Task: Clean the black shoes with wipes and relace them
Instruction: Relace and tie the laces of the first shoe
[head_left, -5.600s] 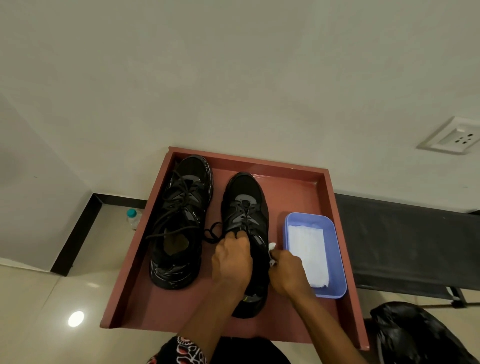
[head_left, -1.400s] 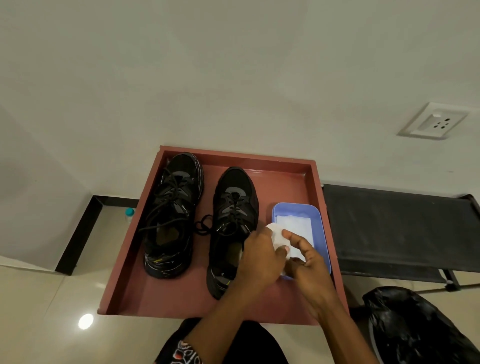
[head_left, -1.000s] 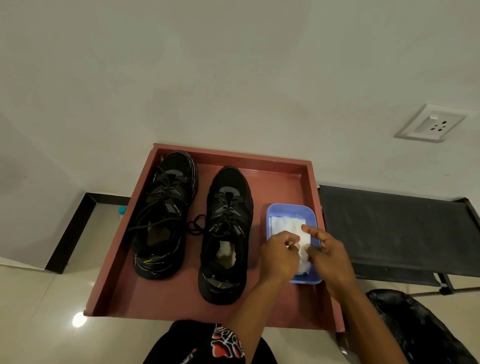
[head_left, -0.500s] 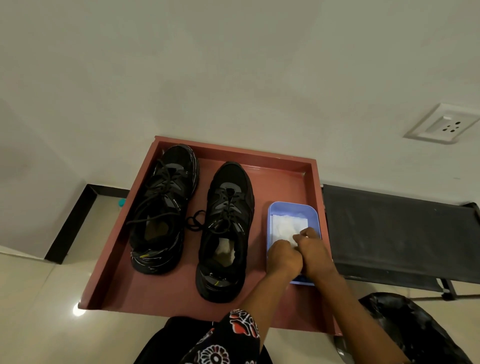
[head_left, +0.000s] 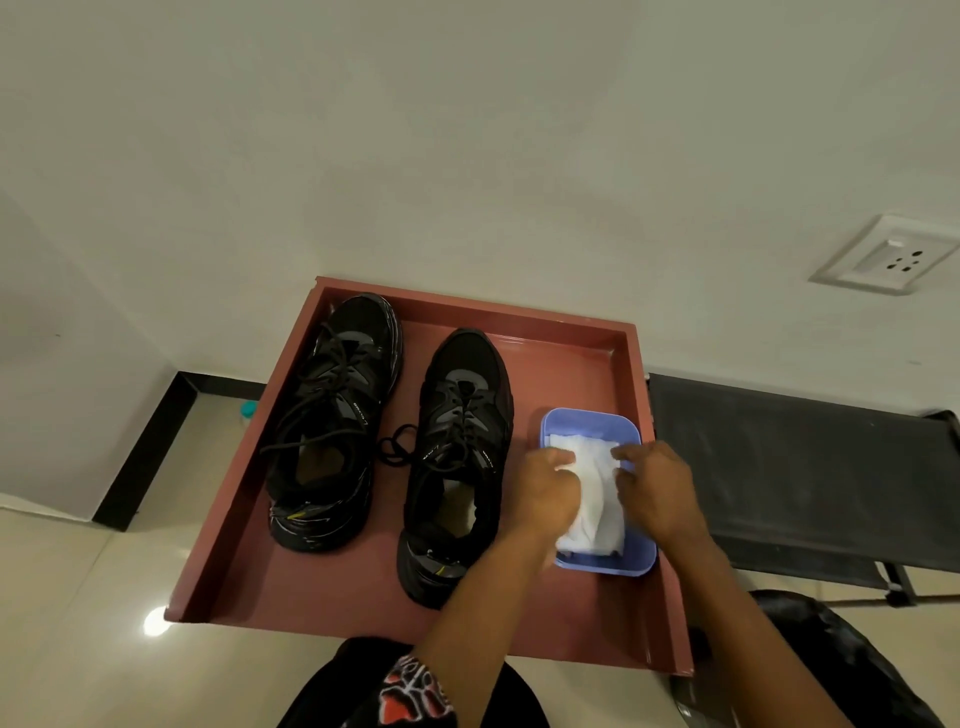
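Observation:
Two black shoes stand side by side on a red-brown tray (head_left: 571, 332), toes pointing away from me. The left shoe (head_left: 332, 415) has loose laces; the right shoe (head_left: 460, 447) is laced and has something white inside its opening. To the right sits a blue tub (head_left: 592, 423) with white wipes (head_left: 597, 493) in it. My left hand (head_left: 545, 491) and my right hand (head_left: 657, 488) are both over the tub, each pinching an edge of the top wipe.
A black cot or bench (head_left: 795, 467) stands right of the tray. A black bag (head_left: 852, 670) lies on the floor at lower right. The white wall behind carries a socket plate (head_left: 888, 257). A small bottle cap (head_left: 248, 410) shows past the tray's left edge.
Both hands left the right shoe and moved to the blue tub. A white wipe now lies inside that shoe. The hands have spread apart on the top wipe.

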